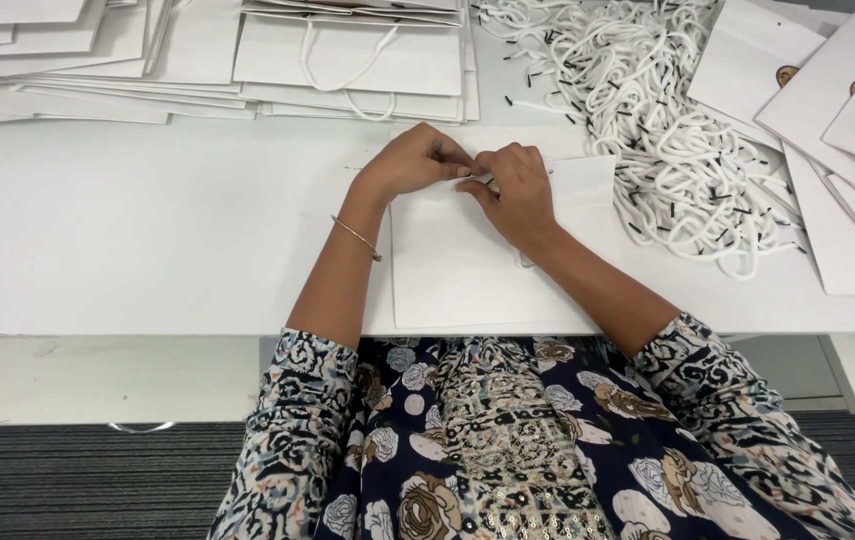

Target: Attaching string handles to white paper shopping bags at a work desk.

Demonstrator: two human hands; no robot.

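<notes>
A flat white paper bag (pixel 458 265) lies on the white table (pixel 148 230) in front of me. My left hand (pixel 413 160) and my right hand (pixel 513 190) meet at the bag's upper edge, fingertips pinched together on a piece of white cord there. The cord itself is mostly hidden by my fingers. A thin bangle circles my left wrist.
A big heap of white cord handles with black tips (pixel 668 130) lies right of the bag. Stacks of finished white bags with handles (pixel 348 60) sit at the back and back left. Flat white bags (pixel 838 120) fan out at the far right.
</notes>
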